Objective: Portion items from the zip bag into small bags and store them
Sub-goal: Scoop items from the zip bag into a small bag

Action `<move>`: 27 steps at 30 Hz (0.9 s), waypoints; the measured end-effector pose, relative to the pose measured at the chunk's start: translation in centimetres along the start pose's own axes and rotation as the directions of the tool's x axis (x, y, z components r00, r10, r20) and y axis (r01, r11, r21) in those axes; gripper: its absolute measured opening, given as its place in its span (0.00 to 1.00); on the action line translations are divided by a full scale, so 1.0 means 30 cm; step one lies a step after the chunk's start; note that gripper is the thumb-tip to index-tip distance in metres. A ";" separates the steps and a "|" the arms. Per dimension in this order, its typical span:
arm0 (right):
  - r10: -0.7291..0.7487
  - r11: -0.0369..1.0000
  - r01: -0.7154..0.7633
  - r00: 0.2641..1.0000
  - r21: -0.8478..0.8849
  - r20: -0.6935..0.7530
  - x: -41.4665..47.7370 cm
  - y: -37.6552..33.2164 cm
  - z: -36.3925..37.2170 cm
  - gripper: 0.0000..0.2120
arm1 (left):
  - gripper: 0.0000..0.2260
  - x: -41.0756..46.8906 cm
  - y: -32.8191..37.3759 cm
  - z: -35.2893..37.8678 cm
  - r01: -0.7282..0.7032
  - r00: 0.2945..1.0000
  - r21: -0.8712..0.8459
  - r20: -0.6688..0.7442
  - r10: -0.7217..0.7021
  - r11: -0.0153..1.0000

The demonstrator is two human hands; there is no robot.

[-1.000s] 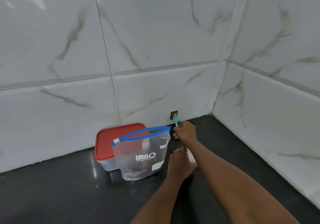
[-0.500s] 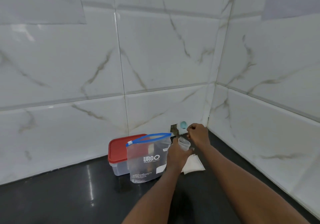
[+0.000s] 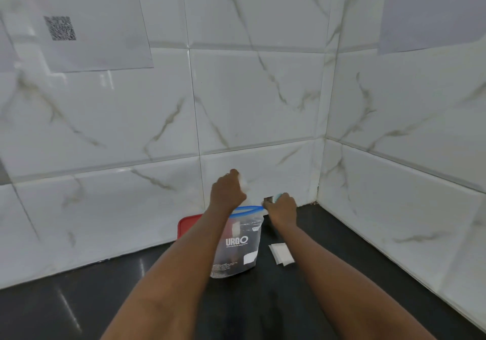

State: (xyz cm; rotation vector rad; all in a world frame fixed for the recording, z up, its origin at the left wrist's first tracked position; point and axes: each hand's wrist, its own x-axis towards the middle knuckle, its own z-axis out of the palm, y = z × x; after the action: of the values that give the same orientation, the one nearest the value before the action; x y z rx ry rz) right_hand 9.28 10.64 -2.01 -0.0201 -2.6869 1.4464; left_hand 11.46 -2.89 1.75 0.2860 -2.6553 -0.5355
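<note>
A clear zip bag (image 3: 236,245) with a blue rim and "URGO" print stands open on the black counter (image 3: 79,308). Above its mouth, my left hand (image 3: 227,192) holds a small clear bag (image 3: 243,182), which is blurred against the tile. My right hand (image 3: 282,207) is at the right end of the blue rim and grips a teal scoop (image 3: 277,196), most of it hidden by the fingers. Several flat small bags (image 3: 281,254) lie on the counter to the right of the zip bag.
A tub with a red lid (image 3: 188,225) sits behind the zip bag against the tiled wall, partly hidden by my left forearm. Tiled walls meet in a corner at the right. Sheets of paper (image 3: 79,24) hang on both walls.
My left hand picked a small clear bag from the pile on the counter and lifted it above the zip bag. My right hand stays by the rim with the scoop. The view tilted upward.
</note>
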 end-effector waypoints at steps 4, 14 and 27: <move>-0.034 0.999 0.034 0.999 -0.010 0.020 -0.008 -0.031 0.063 0.25 | 0.26 -0.001 -0.067 -0.017 0.124 0.977 0.102 0.160 -0.140 0.987; -0.037 0.999 0.043 0.987 -0.034 0.159 0.028 0.021 0.089 0.22 | 0.32 -0.059 -0.068 0.040 0.167 0.932 0.110 0.307 -0.193 0.980; -0.063 0.992 0.067 0.997 -0.106 0.040 -0.005 0.108 0.007 0.17 | 0.19 -0.036 0.000 0.100 0.145 0.981 0.001 0.132 -0.144 0.989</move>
State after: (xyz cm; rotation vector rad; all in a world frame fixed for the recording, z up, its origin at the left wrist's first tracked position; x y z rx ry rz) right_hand 9.33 12.23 -4.83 0.0865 -2.7639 1.2959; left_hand 11.11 -1.62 -1.16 0.4586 -2.7732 -0.6319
